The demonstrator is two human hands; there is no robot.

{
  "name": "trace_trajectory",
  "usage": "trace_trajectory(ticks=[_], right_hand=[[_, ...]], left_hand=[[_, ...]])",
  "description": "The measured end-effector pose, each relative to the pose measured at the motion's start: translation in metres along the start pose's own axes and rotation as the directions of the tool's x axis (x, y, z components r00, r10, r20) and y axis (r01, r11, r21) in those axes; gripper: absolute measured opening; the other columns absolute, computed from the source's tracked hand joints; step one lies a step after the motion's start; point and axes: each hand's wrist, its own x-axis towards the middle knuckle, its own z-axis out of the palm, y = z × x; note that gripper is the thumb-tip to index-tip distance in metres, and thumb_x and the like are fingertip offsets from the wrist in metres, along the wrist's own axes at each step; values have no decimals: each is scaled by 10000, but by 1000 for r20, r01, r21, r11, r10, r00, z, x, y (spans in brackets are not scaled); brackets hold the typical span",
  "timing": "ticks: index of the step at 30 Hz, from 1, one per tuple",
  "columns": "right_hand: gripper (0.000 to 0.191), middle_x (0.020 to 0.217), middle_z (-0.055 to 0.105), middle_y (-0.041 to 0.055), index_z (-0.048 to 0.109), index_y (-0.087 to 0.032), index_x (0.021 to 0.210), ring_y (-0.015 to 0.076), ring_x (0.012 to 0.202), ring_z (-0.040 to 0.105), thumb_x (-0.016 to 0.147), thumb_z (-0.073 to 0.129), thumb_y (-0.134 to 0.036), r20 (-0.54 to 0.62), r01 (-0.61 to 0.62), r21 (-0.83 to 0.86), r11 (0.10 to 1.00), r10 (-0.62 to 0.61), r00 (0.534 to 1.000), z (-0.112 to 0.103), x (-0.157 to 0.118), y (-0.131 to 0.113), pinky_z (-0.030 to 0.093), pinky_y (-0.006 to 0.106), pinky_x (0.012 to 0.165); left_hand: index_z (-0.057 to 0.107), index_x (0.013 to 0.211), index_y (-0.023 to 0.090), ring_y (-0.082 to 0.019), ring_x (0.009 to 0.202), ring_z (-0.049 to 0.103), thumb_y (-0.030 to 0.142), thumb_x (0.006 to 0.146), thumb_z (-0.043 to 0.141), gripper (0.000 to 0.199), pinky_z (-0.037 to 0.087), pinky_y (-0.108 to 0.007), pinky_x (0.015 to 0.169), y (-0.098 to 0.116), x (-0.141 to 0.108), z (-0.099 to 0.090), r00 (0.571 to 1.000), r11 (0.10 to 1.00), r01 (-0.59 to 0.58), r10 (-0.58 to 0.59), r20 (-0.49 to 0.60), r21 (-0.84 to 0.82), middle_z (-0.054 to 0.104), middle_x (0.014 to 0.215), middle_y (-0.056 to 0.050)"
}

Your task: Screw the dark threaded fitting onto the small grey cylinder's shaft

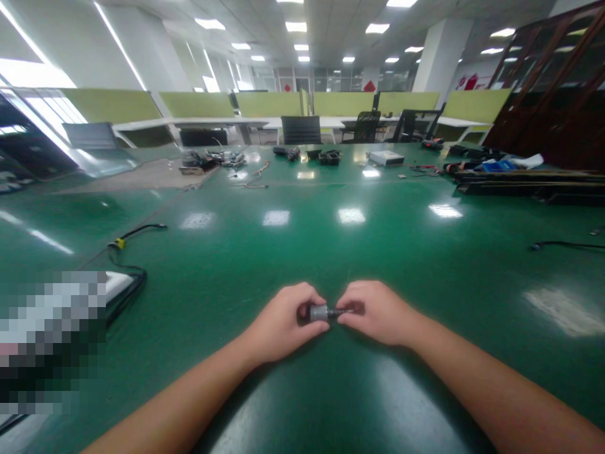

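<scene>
Two bare forearms, the left forearm (189, 391) and the right forearm (486, 384), reach in from the bottom corners over the glossy green worktop (302, 246). The left hand (288, 323) grips a small grey cylindrical part (319, 313), its fingers curled round the body with the thumb along the near side. The right hand (378, 313) faces it, its fingers closed in a pinch on the thin dark stem (334, 312) that sticks out of the part towards the right. The part lies sideways between the two hands, near the front of the worktop; whether it touches the surface cannot be told.

At the left, a pale object (51, 315) is pixelated beyond recognition, with a black cable (142, 275) beside it that carries a yellow tag (120, 243). Another black cable (567, 244) lies near the right edge. Towards the far side are a flat silvery box (386, 157), a loose pale wire (258, 176) and, at the right, a stack of long dark bars (529, 184). Beyond the worktop stand a black office chair (301, 130) and yellow-green partitions (269, 104).
</scene>
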Motion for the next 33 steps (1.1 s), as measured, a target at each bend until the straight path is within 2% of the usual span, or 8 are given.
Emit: trace_trajectory(ticks=[3,6,12,24,33], right_hand=[[57,859,697,24,749,-208,898,169,837,608,856,723,-237,-18,60,-55,997,-61,998,11,4,-7,415,278,735],[97,883,700,30,748,-210,936,176,850,606,848,734,-250,-9,80,-67,995,-80,997,13,4,-9,419,283,738],[124,914,710,39,748,-208,976,182,885,620,858,708,-204,-26,76,-47,996,-78,997,11,1,-4,443,293,785],[91,889,707,33,726,-202,953,178,858,618,867,697,-209,-43,115,-52,992,-117,992,13,1,-5,439,292,766],[93,902,713,37,736,-203,955,182,865,622,878,685,-214,-22,125,-61,990,-127,992,13,2,-3,449,293,778]], left_hand=[[653,944,201,-168,777,548,248,802,752,180,402,-272,694,-1,-1,1,999,999,-31,30,-14,-21,599,851,-3],[648,946,197,-167,801,554,215,812,732,160,410,-272,706,-2,-1,2,999,998,-44,43,-30,-48,599,891,-15],[650,943,191,-163,763,557,335,825,743,208,416,-272,691,-1,-1,-1,999,998,-40,40,-7,-44,610,852,-13],[658,920,186,-155,732,554,329,836,719,176,408,-255,661,1,1,0,1000,999,3,-3,-9,-35,615,816,-7],[644,915,185,-161,749,550,344,850,708,183,411,-263,678,-1,0,-2,1000,1000,-8,8,0,-16,604,821,-8]])
